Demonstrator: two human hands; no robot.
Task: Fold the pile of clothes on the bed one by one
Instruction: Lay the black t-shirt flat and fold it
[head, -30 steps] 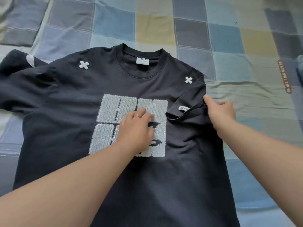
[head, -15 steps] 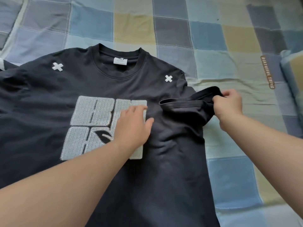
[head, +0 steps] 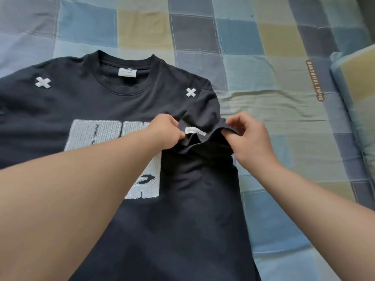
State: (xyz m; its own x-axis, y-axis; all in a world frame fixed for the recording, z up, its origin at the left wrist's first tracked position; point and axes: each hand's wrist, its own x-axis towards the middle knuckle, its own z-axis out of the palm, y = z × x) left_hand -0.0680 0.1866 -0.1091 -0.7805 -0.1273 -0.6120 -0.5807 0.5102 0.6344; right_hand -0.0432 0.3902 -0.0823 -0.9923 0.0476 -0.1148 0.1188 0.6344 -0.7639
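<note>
I'm watching the sleeve-folding step on the dark T-shirt [head: 182, 209], which is lying face up on the bed. My left hand [head: 165, 131] and right hand [head: 249, 136] are each pinching the right sleeve [head: 205, 118] at its cuff. Next, I judge, it's needing laying flat inward across the chest. The shirt's long axis is running near to far, with its collar [head: 127, 63] pointing far over the checked bedspread [head: 263, 47].
</note>
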